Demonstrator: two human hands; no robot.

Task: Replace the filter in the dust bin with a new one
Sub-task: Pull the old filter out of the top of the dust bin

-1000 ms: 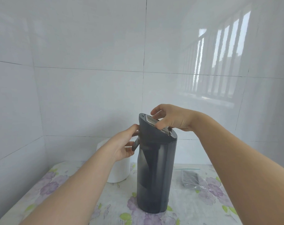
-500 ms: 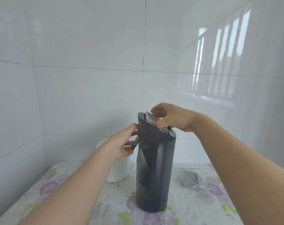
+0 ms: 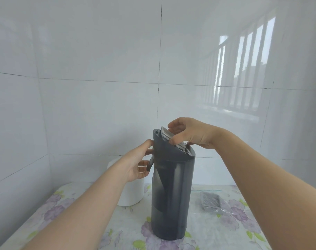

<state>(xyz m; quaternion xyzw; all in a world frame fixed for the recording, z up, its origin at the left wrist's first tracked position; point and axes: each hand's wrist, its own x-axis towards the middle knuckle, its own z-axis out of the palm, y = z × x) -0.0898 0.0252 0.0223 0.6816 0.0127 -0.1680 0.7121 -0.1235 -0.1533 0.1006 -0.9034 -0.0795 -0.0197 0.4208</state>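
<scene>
Upright on the floral table (image 3: 67, 210), the dust bin (image 3: 172, 192) is braced by the left hand (image 3: 137, 165), fingers curled on its side — the right hand (image 3: 187, 135) pinches the filter (image 3: 167, 133), likely light, stiff, best gripped by its frame edges.

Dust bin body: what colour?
Dark grey, slightly translucent lower down; the dust bin shows clearly in the head view.
</scene>
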